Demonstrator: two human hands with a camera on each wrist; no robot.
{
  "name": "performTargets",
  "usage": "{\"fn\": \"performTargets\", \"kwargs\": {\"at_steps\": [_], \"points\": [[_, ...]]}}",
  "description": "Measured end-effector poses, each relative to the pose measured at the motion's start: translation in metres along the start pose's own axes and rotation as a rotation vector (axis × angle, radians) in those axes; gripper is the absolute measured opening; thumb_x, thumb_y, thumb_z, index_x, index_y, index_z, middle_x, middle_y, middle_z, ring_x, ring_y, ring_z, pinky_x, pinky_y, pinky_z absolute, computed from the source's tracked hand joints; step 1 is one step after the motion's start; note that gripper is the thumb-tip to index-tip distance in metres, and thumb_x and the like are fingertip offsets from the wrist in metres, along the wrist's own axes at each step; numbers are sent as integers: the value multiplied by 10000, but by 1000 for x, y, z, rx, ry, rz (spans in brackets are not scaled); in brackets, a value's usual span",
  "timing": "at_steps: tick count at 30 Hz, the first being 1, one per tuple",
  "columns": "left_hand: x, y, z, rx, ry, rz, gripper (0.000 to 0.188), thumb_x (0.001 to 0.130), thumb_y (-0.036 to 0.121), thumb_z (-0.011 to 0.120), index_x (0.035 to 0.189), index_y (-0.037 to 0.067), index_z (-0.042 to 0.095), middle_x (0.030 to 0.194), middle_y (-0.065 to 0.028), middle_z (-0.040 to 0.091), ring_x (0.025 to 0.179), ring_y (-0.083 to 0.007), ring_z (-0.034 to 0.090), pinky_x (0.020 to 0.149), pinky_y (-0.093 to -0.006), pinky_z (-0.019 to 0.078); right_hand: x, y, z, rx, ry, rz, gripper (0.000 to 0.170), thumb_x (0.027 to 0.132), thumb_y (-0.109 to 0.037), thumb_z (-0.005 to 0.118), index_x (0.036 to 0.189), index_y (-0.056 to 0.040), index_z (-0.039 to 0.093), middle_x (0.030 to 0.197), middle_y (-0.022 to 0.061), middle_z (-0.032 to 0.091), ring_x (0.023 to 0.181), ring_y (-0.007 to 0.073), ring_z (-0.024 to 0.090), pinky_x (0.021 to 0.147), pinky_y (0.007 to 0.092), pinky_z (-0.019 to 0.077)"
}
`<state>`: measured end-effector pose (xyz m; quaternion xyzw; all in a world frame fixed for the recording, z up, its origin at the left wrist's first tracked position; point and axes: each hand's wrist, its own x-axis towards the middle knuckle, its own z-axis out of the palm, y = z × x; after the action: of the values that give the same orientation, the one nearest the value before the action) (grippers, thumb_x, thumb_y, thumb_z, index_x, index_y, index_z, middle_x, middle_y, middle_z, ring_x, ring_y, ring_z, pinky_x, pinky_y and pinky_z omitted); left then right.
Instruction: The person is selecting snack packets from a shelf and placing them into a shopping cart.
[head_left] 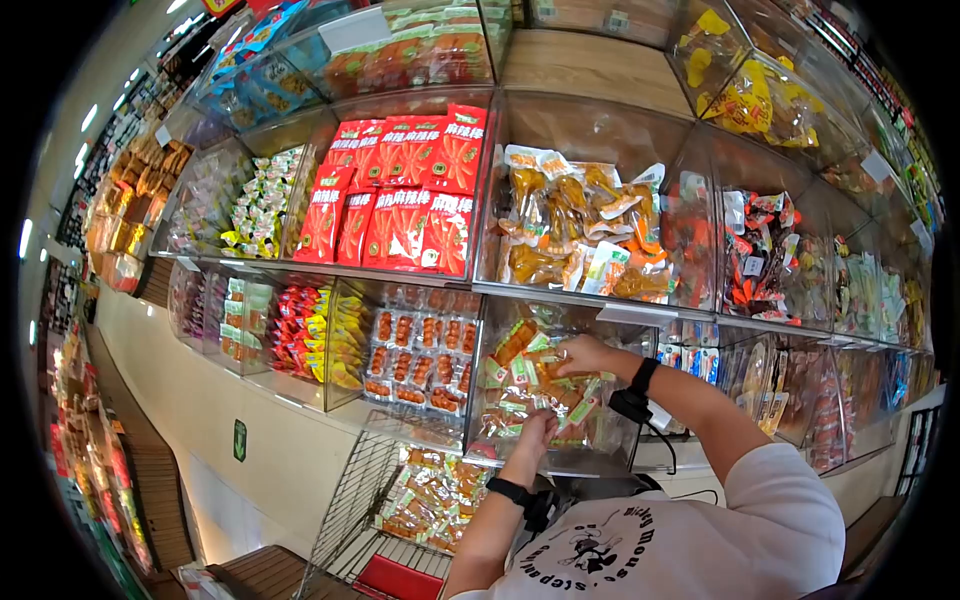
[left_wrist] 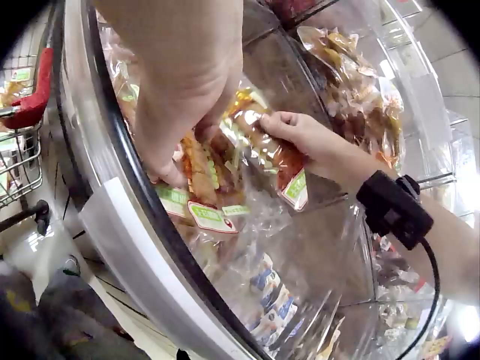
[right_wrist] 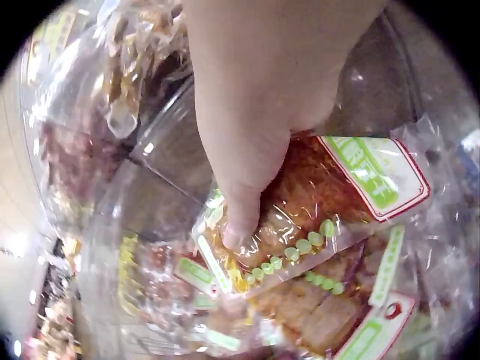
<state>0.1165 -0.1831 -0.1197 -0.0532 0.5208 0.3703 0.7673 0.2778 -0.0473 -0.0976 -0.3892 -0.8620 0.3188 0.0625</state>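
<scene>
Right hand (head_left: 590, 356) is gripping a packet (right_wrist: 300, 196) near left hand (head_left: 540, 428), whose hold I cannot tell — weak pinching could drop it.

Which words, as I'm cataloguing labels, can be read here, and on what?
"麻辣棒": red packets.
"mickey mouse": shirt; its other lettering is unclear.
Green labels: too blurred to read.
Wall sign: too small.
Other print: too small or blurred.
</scene>
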Motion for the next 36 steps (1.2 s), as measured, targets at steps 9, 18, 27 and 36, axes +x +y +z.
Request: {"fn": "performTargets", "kwargs": {"at_steps": [9, 18, 27, 36], "points": [[29, -6, -6, 65, -83, 37, 54, 751, 112, 478, 714, 76, 465, 598, -32, 497, 511, -114, 478, 428, -210, 395, -31, -31, 76, -51, 67, 461, 629, 616, -343, 627, 1006, 61, 342, 1058, 231, 367, 926, 361, 420, 749, 391, 378], [-8, 0, 19, 79, 87, 50, 59, 747, 80, 492, 717, 43, 457, 621, -46, 481, 506, -131, 472, 399, -229, 388, -38, -39, 73, 137, -110, 391, 793, 582, -361, 643, 1146, 34, 249, 1055, 217, 385, 965, 307, 414, 809, 338, 348], [-148, 15, -44, 375, -72, 518, 136, 761, 62, 510, 713, 17, 390, 679, -54, 520, 607, -117, 533, 517, -201, 427, -61, -169, 40, 269, -177, 113, 748, 658, -419, 595, 1159, 15, 249, 1101, 174, 359, 1023, 251, 370, 854, 312, 316], [-221, -17, -183, 62, 342, 758, 190, 751, 81, 528, 716, 55, 343, 616, 9, 420, 598, -62, 457, 525, -197, 390, -14, -294, 151, 352, -177, -168, 649, 632, -342, 631, 1104, -13, 330, 1024, 187, 383, 971, 324, 391, 815, 363, 330]]}}
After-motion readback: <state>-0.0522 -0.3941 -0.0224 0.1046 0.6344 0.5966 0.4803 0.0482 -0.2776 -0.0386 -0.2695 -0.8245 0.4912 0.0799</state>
